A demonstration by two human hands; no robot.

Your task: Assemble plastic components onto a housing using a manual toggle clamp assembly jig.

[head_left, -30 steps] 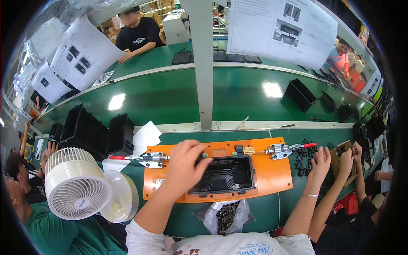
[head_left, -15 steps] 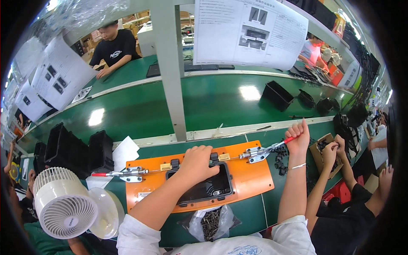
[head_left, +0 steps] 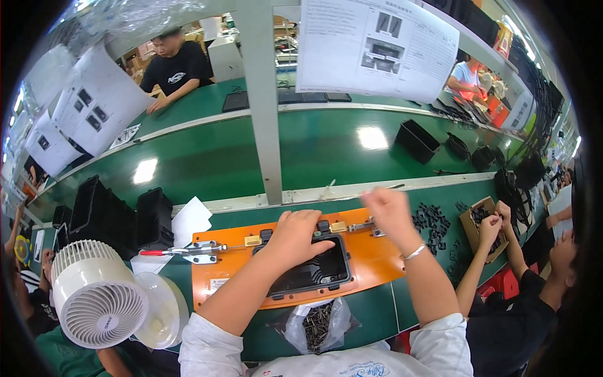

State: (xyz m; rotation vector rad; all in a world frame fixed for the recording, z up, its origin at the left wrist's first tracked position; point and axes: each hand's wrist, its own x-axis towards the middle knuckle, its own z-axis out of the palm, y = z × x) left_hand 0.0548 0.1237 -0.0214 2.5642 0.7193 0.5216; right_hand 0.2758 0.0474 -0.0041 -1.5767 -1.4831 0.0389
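Observation:
An orange fixture plate (head_left: 374, 267) lies on the bench with a black plastic box (head_left: 323, 271) set in its middle. Over the box's far left edge rests my left hand (head_left: 296, 235), fingers laid flat and thumb stretched to the right. My right hand (head_left: 389, 213), blurred by motion, is closed over the right toggle clamp (head_left: 361, 227); its handle is mostly hidden in the fist. On the plate's left side, another toggle clamp (head_left: 201, 252) has its red handle lying out to the left. Yellowish blocks (head_left: 252, 240) guide the clamp rods.
A bag of screws (head_left: 319, 327) sits near me. To the left stand a white fan (head_left: 100, 301) and black bins (head_left: 100, 213). Small black parts (head_left: 432, 226) lie right of the plate, beside a cardboard box (head_left: 472, 232) where a co-worker's hands (head_left: 493, 226) work.
My right hand has swung left and inward with the right clamp's handle, from out past the plate to above it. The left hand stays on the box. The view has shifted slightly.

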